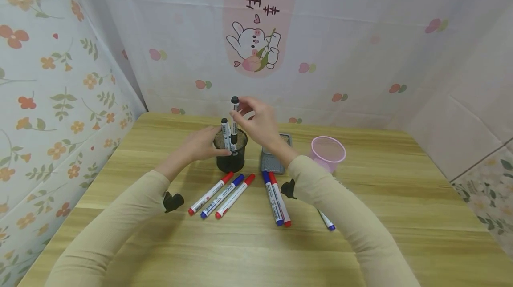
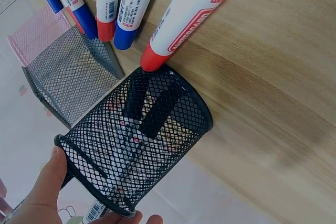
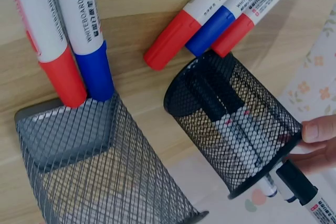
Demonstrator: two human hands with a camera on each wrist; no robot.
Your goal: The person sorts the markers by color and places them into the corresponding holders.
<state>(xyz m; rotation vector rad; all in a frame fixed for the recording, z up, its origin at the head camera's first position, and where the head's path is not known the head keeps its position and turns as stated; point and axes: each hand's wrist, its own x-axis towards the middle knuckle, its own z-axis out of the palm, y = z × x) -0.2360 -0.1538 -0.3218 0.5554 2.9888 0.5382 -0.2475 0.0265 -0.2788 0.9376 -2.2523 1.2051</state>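
Observation:
A round black mesh pen cup (image 1: 230,162) stands on the table, and the left hand (image 1: 200,142) holds it at the rim, thumb on the near side. Black-capped whiteboard markers (image 1: 225,133) stand inside it, their lower ends showing through the mesh (image 2: 134,129). Over the cup, the right hand (image 1: 260,120) pinches another black whiteboard marker (image 1: 235,120) upright between thumb and fingers. That marker's lower black end (image 3: 296,182) is at the cup's mouth, beside the markers inside. In the right wrist view, the left hand's fingers (image 3: 317,129) touch the rim.
Red and blue markers (image 1: 222,197) lie in front of the cup. A blue and a red marker (image 1: 276,200) lie before a grey mesh holder (image 1: 274,164). Farther right stands a pink mesh cup (image 1: 328,149); a blue-ended marker (image 1: 326,220) is partly hidden by the right sleeve.

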